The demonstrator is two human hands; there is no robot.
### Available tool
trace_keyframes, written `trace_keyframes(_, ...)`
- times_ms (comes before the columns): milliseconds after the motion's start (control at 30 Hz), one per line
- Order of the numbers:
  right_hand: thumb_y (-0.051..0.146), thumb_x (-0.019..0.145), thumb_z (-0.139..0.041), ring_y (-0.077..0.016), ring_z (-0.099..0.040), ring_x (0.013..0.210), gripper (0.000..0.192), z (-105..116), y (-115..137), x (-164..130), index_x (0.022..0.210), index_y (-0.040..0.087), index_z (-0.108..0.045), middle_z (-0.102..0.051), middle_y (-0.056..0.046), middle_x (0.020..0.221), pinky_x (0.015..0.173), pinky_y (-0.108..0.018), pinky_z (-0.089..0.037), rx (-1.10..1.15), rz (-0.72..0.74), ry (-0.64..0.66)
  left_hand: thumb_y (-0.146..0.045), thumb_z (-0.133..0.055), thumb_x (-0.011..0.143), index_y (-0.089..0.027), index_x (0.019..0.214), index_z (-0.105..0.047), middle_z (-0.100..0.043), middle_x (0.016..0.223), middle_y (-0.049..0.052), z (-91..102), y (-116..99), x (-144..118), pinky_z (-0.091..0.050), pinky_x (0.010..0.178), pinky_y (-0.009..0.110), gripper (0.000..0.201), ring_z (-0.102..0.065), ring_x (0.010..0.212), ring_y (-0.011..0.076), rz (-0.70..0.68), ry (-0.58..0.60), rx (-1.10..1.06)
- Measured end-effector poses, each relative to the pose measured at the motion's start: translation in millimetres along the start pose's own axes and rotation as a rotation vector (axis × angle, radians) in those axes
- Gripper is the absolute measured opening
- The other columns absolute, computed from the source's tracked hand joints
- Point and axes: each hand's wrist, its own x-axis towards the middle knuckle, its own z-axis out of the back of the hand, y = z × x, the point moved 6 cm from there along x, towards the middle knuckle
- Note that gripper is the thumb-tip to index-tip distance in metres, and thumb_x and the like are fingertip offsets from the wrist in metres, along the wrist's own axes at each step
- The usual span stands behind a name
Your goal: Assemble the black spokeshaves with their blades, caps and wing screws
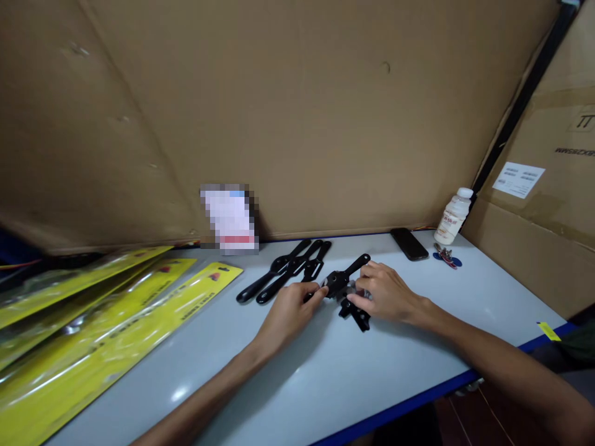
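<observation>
A black spokeshave (338, 282) lies tilted between my two hands, one of its handles pointing up and to the right. My left hand (297, 302) is closed around its near left handle, the thumb pressed near the middle body. My right hand (385, 290) is pinched beside the body; a small greyish piece, blurred and partly covered, shows at its fingertips. Just below the right fingers lie small black flat parts (357, 314) on the table. Several more black spokeshaves (288, 267) lie side by side behind my left hand.
Yellow-carded clear packages (153, 316) cover the table's left side. A blurred-out upright item (231, 220) leans on the cardboard wall (297, 124). At the back right are a black phone (409, 243), a white-capped bottle (453, 217) and keys (447, 257). The table (297, 384) has a blue edge.
</observation>
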Motion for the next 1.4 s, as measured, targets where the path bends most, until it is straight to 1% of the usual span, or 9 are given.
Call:
trace_keyframes(100,0.027,0.092,-0.061,-0.0164,-0.05,0.072,0.03,5.1,-6.0,1.6,0.064,0.017,-0.066,-0.059,-0.003,0.069,0.07,-0.031,-0.038,0.098,-0.067,-0.057,-0.053,-0.047,0.077,-0.023,0.051,-0.04,-0.032,0.044,-0.007,-3.5,7.2,0.7,-0.02,0.046,0.025,0.04,-0.027,0.044,0.0103,0.091,0.037,-0.149)
trace_keyframes(200,0.021,0.09,-0.06,-0.0136,-0.048,0.065,0.026,6.5,-16.2,3.3,0.064,0.017,-0.065,-0.059,0.0,0.066,0.064,-0.029,-0.036,0.34,-0.233,-0.101,-0.056,-0.049,0.078,-0.024,0.053,-0.039,-0.029,0.038,-0.009,-9.4,12.4,-1.6,-0.017,0.04,0.024,0.042,-0.022,0.036,0.0083,0.209,0.092,-0.37)
trace_keyframes(300,0.022,0.087,-0.061,-0.0112,-0.048,0.06,0.016,0.2,-19.3,4.9,0.073,0.017,-0.065,-0.058,0.002,0.065,0.061,-0.027,-0.036,0.748,-0.372,-0.028,-0.056,-0.051,0.079,-0.024,0.055,-0.039,-0.028,0.037,-0.011,-13.2,7.7,-5.4,-0.014,0.038,0.022,0.042,-0.019,0.034,0.0066,0.222,0.115,-0.493)
trace_keyframes(400,0.027,0.087,-0.06,-0.0089,-0.045,0.054,0.023,-5.7,-15.4,5.4,0.067,0.017,-0.058,-0.053,0.004,0.061,0.055,-0.024,-0.035,1.069,-0.45,0.093,-0.056,-0.051,0.08,-0.024,0.056,-0.04,-0.029,0.037,-0.011,-17.2,1.8,-8.9,-0.013,0.038,0.021,0.042,-0.019,0.034,0.006,0.204,0.147,-0.513)
trace_keyframes(567,0.03,0.083,-0.064,-0.0068,-0.038,0.049,0.027,-10.7,-15.4,5.3,0.062,0.017,-0.054,-0.051,0.004,0.058,0.045,-0.022,-0.025,1.236,-0.471,0.158,-0.056,-0.052,0.079,-0.024,0.055,-0.04,-0.026,0.037,-0.011,-21.6,0.4,-10.8,-0.014,0.037,0.021,0.042,-0.019,0.033,0.0059,0.223,0.178,-0.537)
trace_keyframes(967,0.023,0.078,-0.06,-0.0074,-0.037,0.047,0.018,-14.0,-22.7,2.5,0.062,0.016,-0.058,-0.052,0.003,0.056,0.047,-0.023,-0.025,1.2,-0.524,0.209,-0.054,-0.055,0.077,-0.023,0.055,-0.041,-0.026,0.037,-0.012,-16.7,4.4,-9.9,-0.013,0.037,0.021,0.04,-0.019,0.034,0.0052,0.288,0.084,-0.623)
trace_keyframes(1167,0.021,0.079,-0.056,-0.0084,-0.034,0.047,0.02,-11.0,-44.7,1.7,0.059,0.018,-0.059,-0.046,0.004,0.053,0.047,-0.024,-0.023,0.969,-0.52,0.3,-0.05,-0.055,0.077,-0.023,0.055,-0.042,-0.028,0.038,-0.011,-5.6,17.6,-4.6,-0.013,0.037,0.02,0.037,-0.021,0.034,0.005,0.329,-0.018,-0.639)
trace_keyframes(1267,0.019,0.079,-0.055,-0.0092,-0.035,0.045,0.021,-16.1,-49.7,0.7,0.059,0.019,-0.06,-0.043,0.005,0.049,0.047,-0.025,-0.023,0.85,-0.499,0.364,-0.052,-0.051,0.078,-0.024,0.055,-0.04,-0.028,0.038,-0.011,-6.7,15.4,-4.5,-0.014,0.037,0.021,0.038,-0.021,0.034,0.0062,0.285,0.001,-0.555)
trace_keyframes(1400,0.018,0.078,-0.062,-0.0096,-0.029,0.046,0.032,-12.7,-47.9,-2.1,0.048,0.02,-0.052,-0.037,0.005,0.045,0.05,-0.026,-0.02,0.686,-0.465,0.321,-0.051,-0.045,0.081,-0.025,0.051,-0.036,-0.026,0.037,-0.01,-9.7,8.7,-3.6,-0.017,0.039,0.023,0.041,-0.022,0.035,0.0084,0.185,0.042,-0.402)
